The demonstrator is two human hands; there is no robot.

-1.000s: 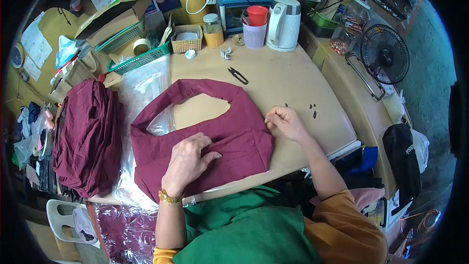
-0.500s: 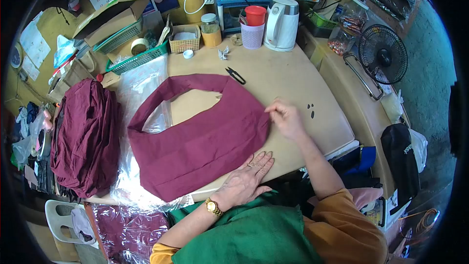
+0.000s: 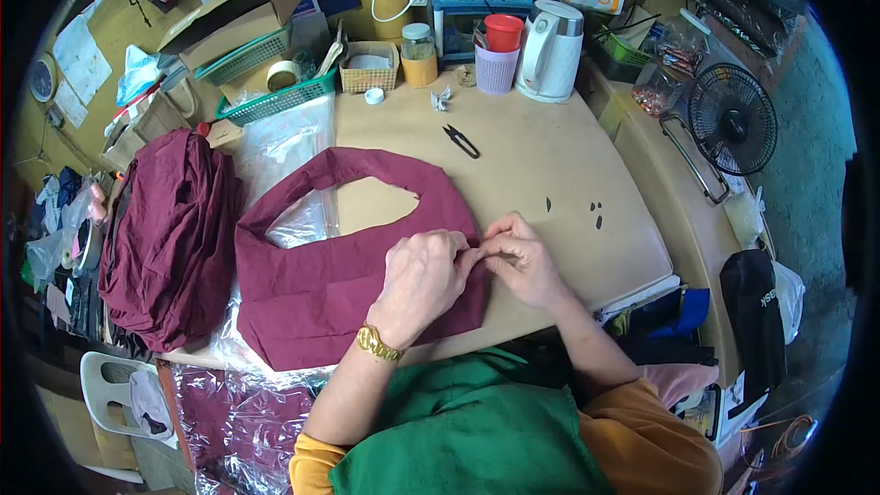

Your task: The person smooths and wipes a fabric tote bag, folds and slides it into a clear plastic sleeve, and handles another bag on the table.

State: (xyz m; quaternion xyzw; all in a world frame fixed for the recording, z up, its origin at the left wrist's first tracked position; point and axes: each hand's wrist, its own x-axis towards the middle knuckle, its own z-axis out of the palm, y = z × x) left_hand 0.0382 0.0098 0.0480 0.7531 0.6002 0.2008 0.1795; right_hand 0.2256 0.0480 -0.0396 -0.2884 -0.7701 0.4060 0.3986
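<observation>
A maroon fabric shoulder bag (image 3: 312, 289) lies flat on the table, its wide strap looped toward the back. My left hand (image 3: 423, 280) rests over the bag's right part, fingers closed in a pinch at its right edge. Opposite it, my right hand (image 3: 521, 261) pinches at the same spot, the fingertips of both hands meeting there. Any small thing between the fingertips is too small to make out. Black thread snips (image 3: 461, 141) lie behind the bag, and several small dark scraps (image 3: 598, 215) are to the right.
A heap of maroon bags (image 3: 170, 238) stands at the left beside clear plastic sleeves (image 3: 302, 124). Along the back are a green basket (image 3: 275, 105), a jar (image 3: 419, 55), a lilac cup (image 3: 496, 71) and a white kettle (image 3: 550, 55). A black fan (image 3: 731, 119) is at the right.
My left hand has risen from the table's front edge to the bag's right side and closed. My right hand has shifted slightly down to meet it. Another dark scrap now lies on the table.
</observation>
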